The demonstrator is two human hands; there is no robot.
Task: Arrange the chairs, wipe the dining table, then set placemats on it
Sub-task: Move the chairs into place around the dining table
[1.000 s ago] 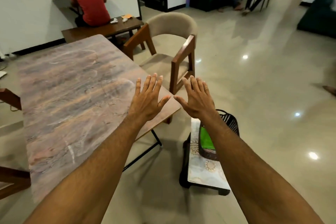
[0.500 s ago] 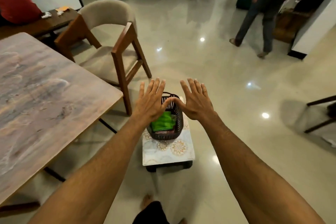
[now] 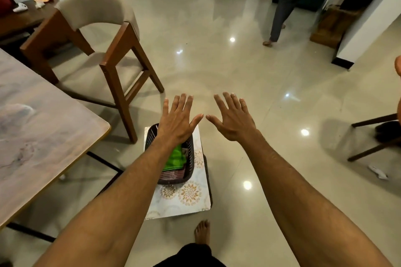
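My left hand (image 3: 178,118) and my right hand (image 3: 233,119) are stretched out in front of me, palms down, fingers spread, holding nothing. Below my left wrist a dark woven basket (image 3: 191,159) with a green cloth (image 3: 175,159) in it sits on a low stool with a floral patterned top (image 3: 184,198). The dining table (image 3: 41,128), with a marbled brown top, fills the left side. A wooden chair with a beige padded back (image 3: 97,34) stands just beyond the table's corner, pulled out from it.
Part of another dark chair (image 3: 377,136) shows at the right edge. A person (image 3: 288,0) walks across the glossy tiled floor at the back right. A wooden bench (image 3: 19,17) with small items stands at the far left. My bare foot (image 3: 201,232) is behind the stool.
My view has swung from the table to the right and down over the stool and basket. Both hands stay spread and empty. The walking person has moved further back.
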